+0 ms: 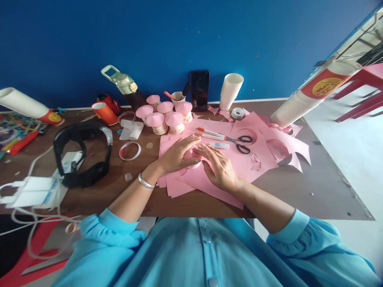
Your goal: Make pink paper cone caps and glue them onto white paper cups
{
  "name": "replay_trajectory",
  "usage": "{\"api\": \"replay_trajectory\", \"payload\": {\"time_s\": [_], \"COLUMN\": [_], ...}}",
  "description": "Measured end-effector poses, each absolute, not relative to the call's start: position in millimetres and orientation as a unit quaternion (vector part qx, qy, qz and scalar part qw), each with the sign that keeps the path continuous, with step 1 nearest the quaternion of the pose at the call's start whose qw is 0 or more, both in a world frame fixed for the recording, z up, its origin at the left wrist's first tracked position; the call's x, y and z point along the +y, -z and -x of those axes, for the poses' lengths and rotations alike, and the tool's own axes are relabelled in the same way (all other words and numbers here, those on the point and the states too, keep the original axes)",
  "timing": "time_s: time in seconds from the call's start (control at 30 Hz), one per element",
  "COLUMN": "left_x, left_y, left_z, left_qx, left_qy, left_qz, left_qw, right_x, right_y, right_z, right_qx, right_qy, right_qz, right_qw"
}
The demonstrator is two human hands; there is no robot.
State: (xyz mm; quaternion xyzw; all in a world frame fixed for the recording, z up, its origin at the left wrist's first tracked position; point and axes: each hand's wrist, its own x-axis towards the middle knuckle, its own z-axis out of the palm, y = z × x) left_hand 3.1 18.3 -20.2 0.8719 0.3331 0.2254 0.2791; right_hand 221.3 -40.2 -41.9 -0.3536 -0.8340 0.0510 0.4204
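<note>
Pink-topped little cup [194, 165], tucked between left hand [178, 153] and right hand [220, 169]
Sitting on the pink paper [181, 184], just beside the scissors [235, 141]; looks upright, top facing up, long axis roughly vertical, though mostly covered. Got fingers [210, 153] half-spread and loosely curved around it, can't tell if actually gripping.

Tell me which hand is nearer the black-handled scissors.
Right. The right hand is just left of the scissors and closer to the person's body; the left hand is farther left, on the far side of the right hand from them.
</note>
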Motion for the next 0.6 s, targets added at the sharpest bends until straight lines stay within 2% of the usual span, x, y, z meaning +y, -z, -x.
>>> {"api": "replay_trajectory", "payload": {"time_s": [0.23,0.37,0.43,0.53,0.6], "left_x": [14.7,-3.5,-24.8,-68.0,-96.6], "left_y": [5.1,-3.9,-5.6,9.3,30.9], "left_z": [-5.1,7.5,31.4,88.9,130.7], "left_qx": [0.345,0.337,0.39,0.552,0.648], "left_qy": [-0.219,-0.248,-0.276,-0.315,-0.279], "left_qz": [-0.877,-0.886,-0.868,-0.772,-0.703], "left_qw": [0.253,0.199,0.135,-0.02,-0.092], "right_x": [-37.2,-38.1,-38.4,-38.4,-38.4], "right_y": [40.7,39.9,37.5,32.2,29.5], "right_z": [-227.7,-228.1,-229.1,-231.4,-232.4], "right_qx": [-0.831,-0.836,-0.831,-0.823,-0.822], "right_qy": [-0.032,-0.02,-0.018,-0.022,-0.027], "right_qz": [0.356,0.352,0.356,0.361,0.361], "right_qw": [0.426,0.421,0.427,0.438,0.44]}}
